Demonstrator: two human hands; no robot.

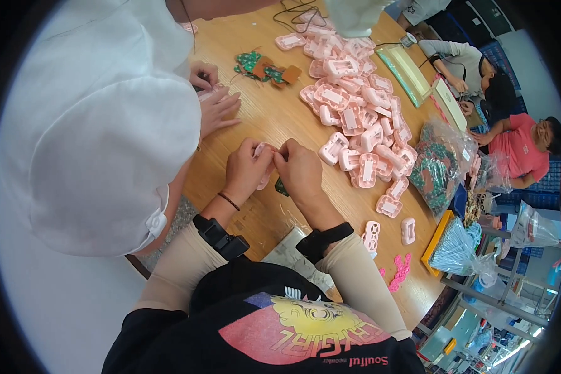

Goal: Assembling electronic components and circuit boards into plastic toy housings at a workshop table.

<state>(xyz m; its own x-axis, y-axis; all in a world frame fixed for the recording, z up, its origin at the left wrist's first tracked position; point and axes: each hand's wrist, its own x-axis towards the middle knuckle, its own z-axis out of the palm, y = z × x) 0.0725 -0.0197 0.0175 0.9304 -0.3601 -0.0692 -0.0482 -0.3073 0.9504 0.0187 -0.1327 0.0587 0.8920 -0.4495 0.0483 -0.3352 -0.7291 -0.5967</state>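
Note:
My left hand is closed round a small pink plastic shell, held low over the wooden table. The fingertips of my right hand pinch together at the shell's upper end, touching it or something small there that I cannot make out. Below the right hand a dark green circuit board shows in part. To the right of my hands lies a large heap of pink plastic shells, many with their hollow sides up. Beyond my hands several green circuit boards lie with brown pieces and thin wires.
At my left a person in a white cap works close by, hands on the table. Bright pink rubbery pieces lie near the right edge. Further right are a bag of green boards, a yellow tray and two seated people.

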